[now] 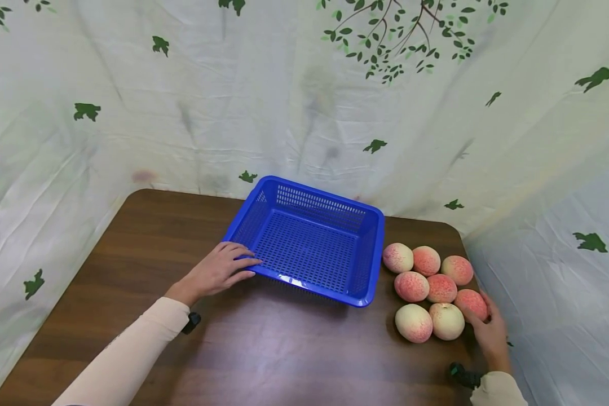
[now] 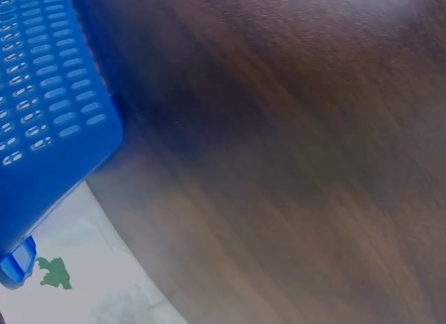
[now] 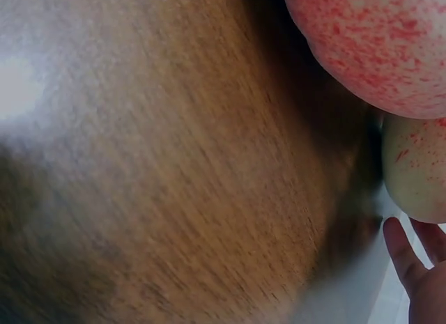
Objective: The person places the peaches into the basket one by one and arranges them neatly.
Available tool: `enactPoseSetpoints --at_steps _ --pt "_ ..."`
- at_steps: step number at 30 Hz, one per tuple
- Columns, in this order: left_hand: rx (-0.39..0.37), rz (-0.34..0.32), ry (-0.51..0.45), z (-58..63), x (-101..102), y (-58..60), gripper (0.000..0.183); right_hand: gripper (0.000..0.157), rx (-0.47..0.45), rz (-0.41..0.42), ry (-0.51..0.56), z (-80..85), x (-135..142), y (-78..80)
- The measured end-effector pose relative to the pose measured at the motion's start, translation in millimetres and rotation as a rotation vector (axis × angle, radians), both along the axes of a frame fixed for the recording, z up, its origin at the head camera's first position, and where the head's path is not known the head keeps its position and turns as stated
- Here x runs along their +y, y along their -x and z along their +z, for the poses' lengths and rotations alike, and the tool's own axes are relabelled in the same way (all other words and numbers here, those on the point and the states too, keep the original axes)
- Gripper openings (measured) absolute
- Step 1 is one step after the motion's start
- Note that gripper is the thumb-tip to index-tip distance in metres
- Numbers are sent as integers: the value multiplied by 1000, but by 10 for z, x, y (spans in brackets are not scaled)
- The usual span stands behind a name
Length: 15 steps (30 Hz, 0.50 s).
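Peaches [image 1: 441,288], cream with pink speckles

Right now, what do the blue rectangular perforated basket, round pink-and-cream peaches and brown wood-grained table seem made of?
Basket: probably moulded plastic, semi-gloss; regular slots and bright rim highlights suggest that.
Peaches: real fruit or imitations, mostly matt; the speckled skin leaves it open.
Table: wood or wood-look laminate, satin; grain and a soft glare show.

Pale, creased cloth [image 1: 264,84] hangs behind the table [image 1: 157,237] and down both sides, printed with scattered green leaves [image 1: 87,111] and, high up, a branch [image 1: 426,14]. The tabletop is brown wood grain, a soft glare [image 1: 279,361] across its near part.
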<state>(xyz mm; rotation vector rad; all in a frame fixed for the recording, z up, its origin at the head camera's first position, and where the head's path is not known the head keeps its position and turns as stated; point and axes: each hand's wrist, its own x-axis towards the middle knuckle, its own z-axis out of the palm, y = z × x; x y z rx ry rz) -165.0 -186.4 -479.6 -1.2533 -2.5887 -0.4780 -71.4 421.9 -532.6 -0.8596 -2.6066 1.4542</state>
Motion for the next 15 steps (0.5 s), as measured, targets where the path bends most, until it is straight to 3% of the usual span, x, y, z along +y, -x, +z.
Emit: enactPoseSetpoints --at_steps 9,15 --pt "60 -10 -36 -135 -55 27 26 80 29 -3 -7 -14 -29 8" --pt "74 -15 -27 -162 -54 42 32 80 28 1 8 -19 -8 2"
